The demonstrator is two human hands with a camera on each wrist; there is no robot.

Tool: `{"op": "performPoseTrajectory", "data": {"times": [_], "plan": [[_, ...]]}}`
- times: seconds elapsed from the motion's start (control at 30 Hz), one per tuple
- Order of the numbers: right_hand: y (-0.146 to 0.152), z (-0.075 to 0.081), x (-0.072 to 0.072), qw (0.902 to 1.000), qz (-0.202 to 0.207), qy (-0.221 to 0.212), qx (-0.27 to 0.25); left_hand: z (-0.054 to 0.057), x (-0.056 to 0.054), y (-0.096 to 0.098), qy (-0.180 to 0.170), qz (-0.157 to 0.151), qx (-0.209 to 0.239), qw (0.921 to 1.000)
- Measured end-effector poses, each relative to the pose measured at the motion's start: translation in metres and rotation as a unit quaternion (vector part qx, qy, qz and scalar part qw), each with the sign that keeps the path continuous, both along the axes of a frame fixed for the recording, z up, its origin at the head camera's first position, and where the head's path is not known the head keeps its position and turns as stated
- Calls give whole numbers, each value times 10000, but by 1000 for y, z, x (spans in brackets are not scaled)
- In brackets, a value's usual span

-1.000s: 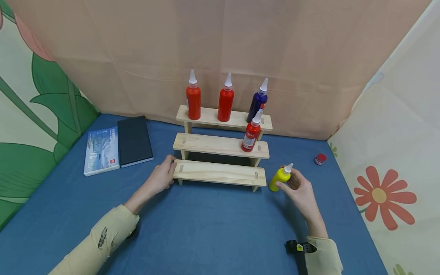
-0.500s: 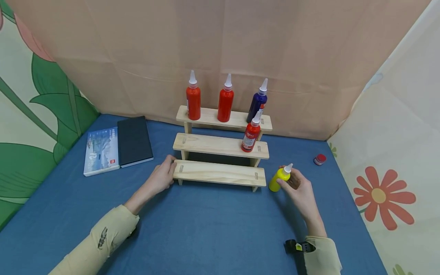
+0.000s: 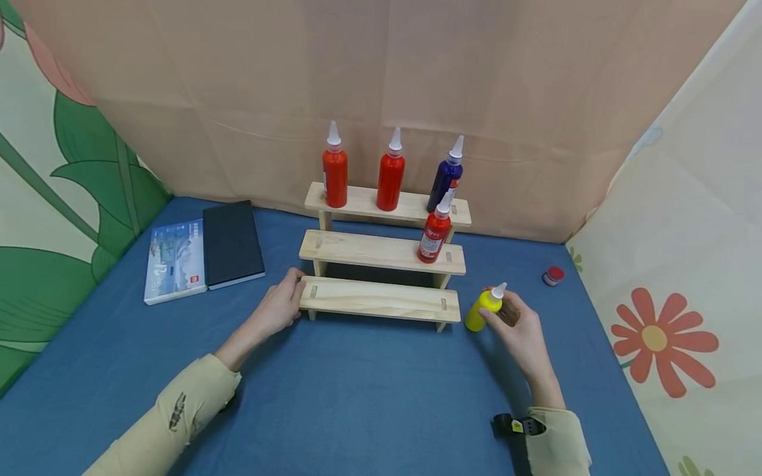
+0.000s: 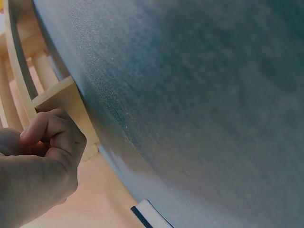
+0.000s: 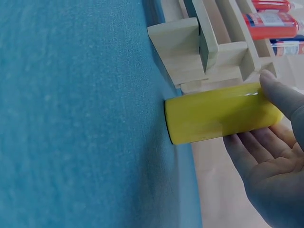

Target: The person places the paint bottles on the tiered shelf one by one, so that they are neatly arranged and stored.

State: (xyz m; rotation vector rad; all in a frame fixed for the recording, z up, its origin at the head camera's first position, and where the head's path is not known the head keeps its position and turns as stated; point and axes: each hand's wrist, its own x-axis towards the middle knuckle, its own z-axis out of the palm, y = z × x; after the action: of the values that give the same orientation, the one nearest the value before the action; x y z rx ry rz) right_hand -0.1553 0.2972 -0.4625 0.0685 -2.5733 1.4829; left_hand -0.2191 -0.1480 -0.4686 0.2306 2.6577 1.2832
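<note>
black notebook | blue book | small red jar

A: What is the right hand doing?
B: It holds a yellow bottle upright on the blue cloth, just right of the rack.
A: And the left hand?
B: It grips the left end of the rack's lowest step.
A: What stands on the rack?
B: Two red bottles and a blue bottle on the top step, one more red bottle on the middle step, at its right end.
A: Anything left of the rack?
B: A black book and a pale box. Well right of the rack sits a small red jar.
</note>
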Motion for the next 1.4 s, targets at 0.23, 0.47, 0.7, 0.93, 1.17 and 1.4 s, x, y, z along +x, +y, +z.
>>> {"op": "performPoseTrajectory", "data": {"times": [0.23,0.47,0.7,0.93,1.17,1.4], "plan": [[0,0,1,10000,-5,-7,-29,0,2,0,3,-30,24,10000],[1,2,1,10000,1,-3,1,1,3,0,-12,-39,81,10000],[1,6,1,10000,-13,-12,6,1,3,1,-21,-12,83,10000],[0,16,2,9998,-129,122,-30,2,2,1,6,-24,104,9999],[-3,33,3,9993,-191,317,78,2,1,0,14,-44,104,9999],[-10,50,4,9989,-222,384,157,2,0,0,19,-48,60,10000]]}}
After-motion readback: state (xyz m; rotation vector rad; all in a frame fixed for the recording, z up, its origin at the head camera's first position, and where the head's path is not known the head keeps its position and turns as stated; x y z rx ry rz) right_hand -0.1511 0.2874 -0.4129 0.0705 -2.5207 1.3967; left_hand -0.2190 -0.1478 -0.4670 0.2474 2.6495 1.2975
